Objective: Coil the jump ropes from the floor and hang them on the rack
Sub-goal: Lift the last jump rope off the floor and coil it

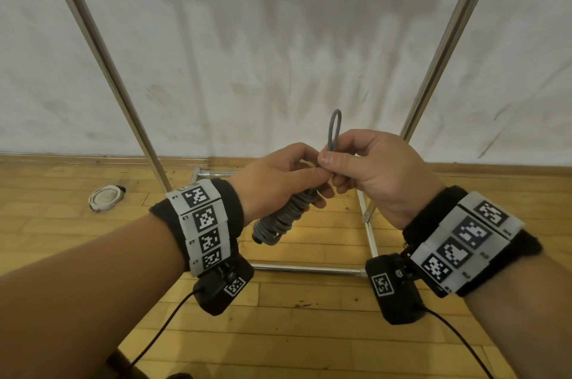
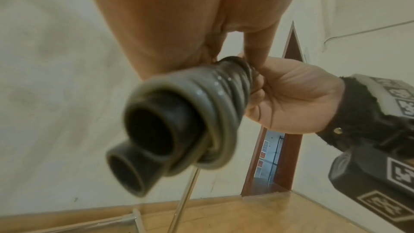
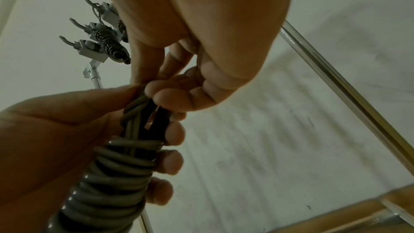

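Observation:
A grey jump rope point(image 1: 280, 217) is wound tightly round its two dark handles point(image 2: 154, 130) into a bundle. My left hand point(image 1: 278, 180) grips the upper part of that bundle point(image 3: 116, 174), handles pointing down towards me. My right hand point(image 1: 365, 162) pinches a small upright loop of the rope point(image 1: 335, 130) just above the bundle, thumb against fingers. The metal rack point(image 1: 102, 53) stands right behind the hands. Its hooks point(image 3: 89, 42) show high up in the right wrist view, one carrying another coiled, beaded rope point(image 3: 112, 45).
The rack's base bars point(image 1: 309, 268) lie on the wooden floor point(image 1: 309, 332) below my hands, in front of a white wall point(image 1: 278, 38). A round white fitting point(image 1: 105, 196) sits in the floor at left. A doorway point(image 2: 275, 148) shows in the left wrist view.

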### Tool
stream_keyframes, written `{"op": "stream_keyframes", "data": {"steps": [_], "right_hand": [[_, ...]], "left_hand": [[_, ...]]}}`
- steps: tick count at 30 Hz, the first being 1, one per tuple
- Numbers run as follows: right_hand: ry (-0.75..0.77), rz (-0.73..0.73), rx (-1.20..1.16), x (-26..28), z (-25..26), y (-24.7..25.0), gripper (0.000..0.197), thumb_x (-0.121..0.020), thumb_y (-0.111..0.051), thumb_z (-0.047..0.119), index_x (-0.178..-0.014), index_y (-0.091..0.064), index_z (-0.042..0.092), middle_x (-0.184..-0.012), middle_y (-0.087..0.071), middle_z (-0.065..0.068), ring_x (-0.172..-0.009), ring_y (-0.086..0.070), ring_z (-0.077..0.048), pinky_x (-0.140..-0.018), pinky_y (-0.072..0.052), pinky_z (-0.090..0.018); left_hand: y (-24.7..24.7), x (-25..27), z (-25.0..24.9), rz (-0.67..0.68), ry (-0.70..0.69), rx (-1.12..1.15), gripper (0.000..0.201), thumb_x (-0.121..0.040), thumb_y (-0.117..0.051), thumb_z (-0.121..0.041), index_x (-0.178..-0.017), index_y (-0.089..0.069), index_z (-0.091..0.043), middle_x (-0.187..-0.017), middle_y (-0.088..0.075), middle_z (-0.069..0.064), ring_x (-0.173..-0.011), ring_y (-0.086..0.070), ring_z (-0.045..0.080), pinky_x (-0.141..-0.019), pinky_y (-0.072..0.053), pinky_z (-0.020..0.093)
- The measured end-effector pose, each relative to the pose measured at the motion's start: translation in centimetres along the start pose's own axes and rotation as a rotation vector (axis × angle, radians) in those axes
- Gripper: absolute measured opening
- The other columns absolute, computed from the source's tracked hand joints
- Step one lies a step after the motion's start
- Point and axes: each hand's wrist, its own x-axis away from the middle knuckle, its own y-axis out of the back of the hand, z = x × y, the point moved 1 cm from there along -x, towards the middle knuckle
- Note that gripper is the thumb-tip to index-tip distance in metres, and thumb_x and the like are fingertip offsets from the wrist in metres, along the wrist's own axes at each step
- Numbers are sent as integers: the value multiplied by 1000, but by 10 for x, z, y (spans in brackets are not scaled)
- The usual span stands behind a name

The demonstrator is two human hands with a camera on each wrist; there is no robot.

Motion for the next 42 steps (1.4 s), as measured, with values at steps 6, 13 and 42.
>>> {"op": "stream_keyframes", "data": {"steps": [6,13,42], "right_hand": [[-8,-36,-54,-1,2,-5,15,-87,-75,14,-95,-73,1,-71,-68,-10,-60,-62,-17,-56,-54,-28],[-79,-105,-276,-1,7,-10,17,-90,-71,6,-99,-65,-7,-77,-61,-21,-60,-59,-23,-56,-56,-35],[-102,-118,-152,-5,0,-7,22,-99,-64,15,-104,-65,-6,-70,-58,-18,-55,-58,-26,-57,-53,-37]], "left_hand": [[-2,3,-4,-43,-59,3,22,-94,-61,-38,-104,-65,-19,-85,-74,6,-78,-69,25,-71,-58,43],[-7,-1,-3,-135,-170,10,12,-98,-60,-32,-96,-64,-21,-78,-72,7,-70,-68,24,-64,-56,40],[-16,-4,-2,-221,-124,90,24,-96,-62,-37,-82,-60,-17,-78,-74,18,-67,-71,33,-62,-59,42]]}}
